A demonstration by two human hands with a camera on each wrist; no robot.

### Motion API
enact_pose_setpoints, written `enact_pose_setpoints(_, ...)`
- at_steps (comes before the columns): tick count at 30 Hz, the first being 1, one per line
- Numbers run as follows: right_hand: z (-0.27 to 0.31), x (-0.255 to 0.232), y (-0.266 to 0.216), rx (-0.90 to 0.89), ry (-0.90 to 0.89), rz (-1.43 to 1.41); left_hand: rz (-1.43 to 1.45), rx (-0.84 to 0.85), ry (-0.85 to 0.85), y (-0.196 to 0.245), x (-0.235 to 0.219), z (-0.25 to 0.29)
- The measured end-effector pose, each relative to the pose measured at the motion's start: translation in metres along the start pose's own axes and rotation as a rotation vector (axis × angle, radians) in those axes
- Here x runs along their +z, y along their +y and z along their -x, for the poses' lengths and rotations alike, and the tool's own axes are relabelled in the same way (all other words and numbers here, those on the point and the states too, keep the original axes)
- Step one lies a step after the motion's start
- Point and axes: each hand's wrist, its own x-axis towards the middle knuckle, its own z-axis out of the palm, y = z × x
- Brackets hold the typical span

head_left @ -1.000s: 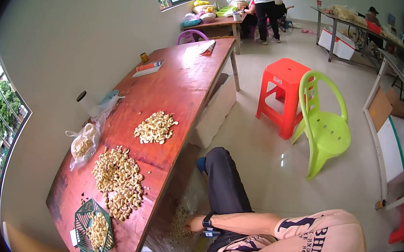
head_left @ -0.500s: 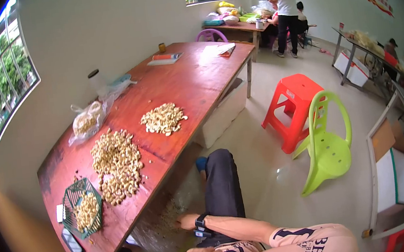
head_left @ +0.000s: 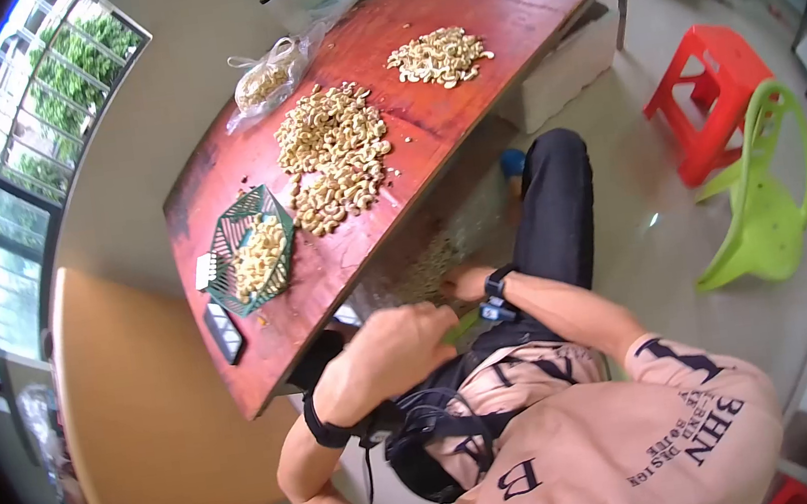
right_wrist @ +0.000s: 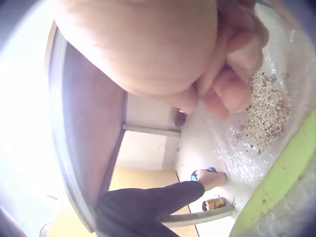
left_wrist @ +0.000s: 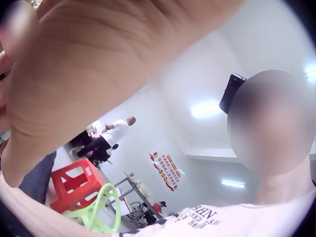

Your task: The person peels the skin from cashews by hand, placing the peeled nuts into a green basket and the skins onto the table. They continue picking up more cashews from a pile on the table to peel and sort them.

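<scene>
- Left hand [head_left: 386,357] is up in front of the lap, back of the hand up, fingers bending down away from the head camera. Grip? Can't tell, the fingertips are hidden.
- Right hand [head_left: 466,283] hangs lower, by the dark trouser leg. In the right wrist view the fingers are curled in and bunched close together, but can't tell if anything's pinched in there.
- Clear plastic sheet [right_wrist: 242,165] is down low near that hand, with a scatter of small pale bits [right_wrist: 266,111] on it. A light green edge [right_wrist: 276,185] cuts across in front of part of it.
- Green basket [head_left: 284,255] with some cashews [head_left: 260,254] in it sits toward the near end of the red table [head_left: 266,360]. Long axis runs lower left to upper right, roughly along the table. Phone [head_left: 224,332] and a small white item [head_left: 205,271] are just beside it.
- Big cashew pile [head_left: 333,155] is next along, longest from top to bottom in the head view, single nuts pointing every which way. Table edge runs between it and the hands.
- Smaller cashew pile [head_left: 440,56], wider than deep, is further up, well apart from the knotted bag [head_left: 267,79].
- Red stool [head_left: 710,98] and green chair [head_left: 765,198] stand off to the right.
</scene>
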Motion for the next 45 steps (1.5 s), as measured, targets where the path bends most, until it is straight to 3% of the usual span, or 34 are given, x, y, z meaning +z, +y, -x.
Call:
enact_pose_setpoints(3, 0.007, -0.004, -0.002, -0.025, 0.03, -0.019, -0.135, -0.127, 0.161, -0.027, -0.027, -0.007)
enact_pose_setpoints(6, 0.004, -0.008, -0.007, -0.045, -0.003, 0.011, -0.148, -0.337, 0.166, -0.061, -0.056, -0.024)
enact_pose_setpoints(9, 0.002, -0.003, -0.005, -0.108, 0.051, 0.176, -0.197, -0.314, 0.267, -0.113, -0.068, -0.05)
enact_pose_setpoints(11, 0.02, -0.018, -0.021, -0.047, 0.022, 0.063, -0.091, -0.435, 0.17, -0.141, -0.078, -0.072)
enact_pose_setpoints(12, 0.026, -0.026, -0.027, -0.008, -0.038, 0.056, -0.105, -0.418, 0.157, -0.161, -0.08, -0.082)
enact_pose_setpoints(15, 0.008, -0.003, -0.008, -0.019, 0.014, 0.052, -0.121, -0.37, 0.258, -0.189, -0.081, -0.107)
enact_pose_setpoints(19, 0.009, -0.005, -0.01, -0.03, 0.009, 0.009, -0.277, -0.413, 0.416, -0.191, -0.075, -0.135)
enact_pose_setpoints(24, 0.009, -0.002, -0.006, -0.053, 0.05, 0.009, -0.314, -0.475, 0.573, -0.229, -0.069, -0.154)
enact_pose_setpoints(29, 0.02, -0.012, -0.014, 0.0, 0.004, 0.002, -0.26, -0.39, 0.578, -0.259, -0.066, -0.165)
enact_pose_setpoints(31, 0.026, -0.021, -0.019, 0.007, -0.007, -0.016, -0.338, -0.327, 0.609, -0.253, -0.063, -0.169)
enact_pose_setpoints(34, 0.02, -0.009, -0.014, -0.061, 0.084, -0.061, -0.362, -0.383, 0.591, -0.242, -0.064, -0.173)
enact_pose_setpoints(38, 0.02, -0.01, -0.017, -0.021, -0.004, -0.095, -0.386, -0.303, 0.622, -0.246, -0.063, -0.171)
enact_pose_setpoints(41, 0.021, -0.007, -0.012, -0.042, 0.078, -0.024, -0.361, -0.286, 0.624, -0.246, -0.064, -0.173)
enact_pose_setpoints(45, 0.022, -0.011, -0.017, -0.059, 0.054, -0.081, -0.321, -0.226, 0.626, -0.246, -0.066, -0.175)
